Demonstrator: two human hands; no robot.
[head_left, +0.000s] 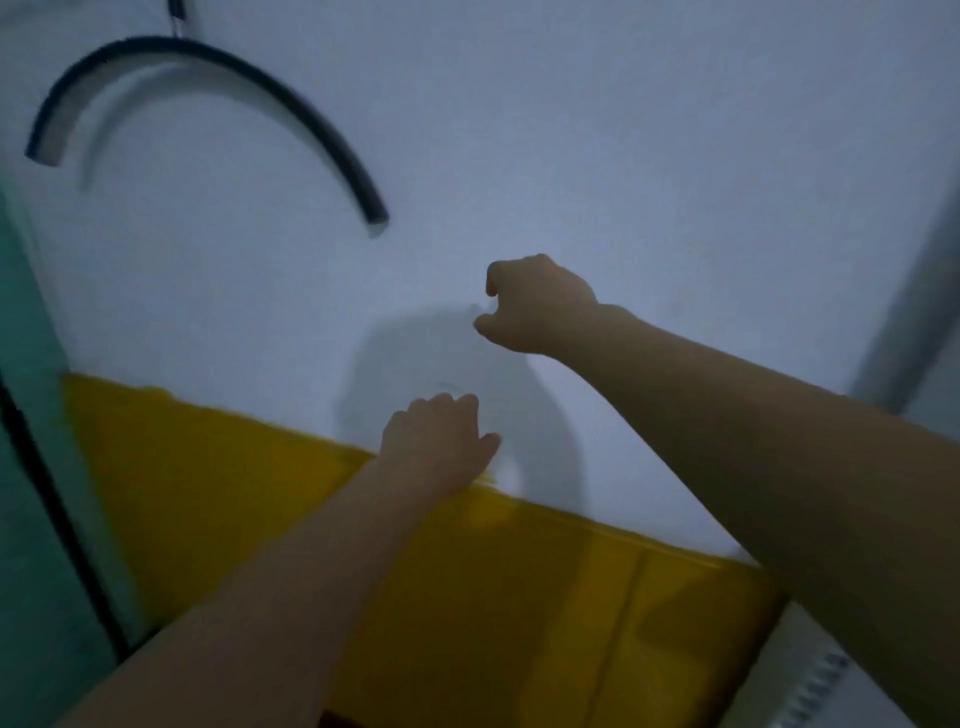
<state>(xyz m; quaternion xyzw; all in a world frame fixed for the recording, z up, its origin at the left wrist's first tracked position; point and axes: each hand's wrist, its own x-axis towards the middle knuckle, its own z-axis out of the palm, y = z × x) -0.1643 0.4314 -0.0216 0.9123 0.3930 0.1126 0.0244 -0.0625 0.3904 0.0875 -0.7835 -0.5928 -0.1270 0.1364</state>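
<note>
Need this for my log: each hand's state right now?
Left hand: fingers curled, hold cannot be told.
Right hand: fingers curled, hold cannot be told.

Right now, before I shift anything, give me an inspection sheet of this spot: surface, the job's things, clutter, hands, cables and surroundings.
Surface: smooth yellow flat top, running under both forearms.
Job's things: pale white rounded shape against the wall between the hands, too blurred to identify.
Clutter: nothing seen.
Hands: left hand has its fingers curled at the white shape. The right hand is higher with curled fingers. Neither grip can be told.
Cables: curved black hose hanging on the wall, and a thin black cable running down the teal panel.
Surroundings: plain white wall, teal panel at left, grey upright post at right.
</note>
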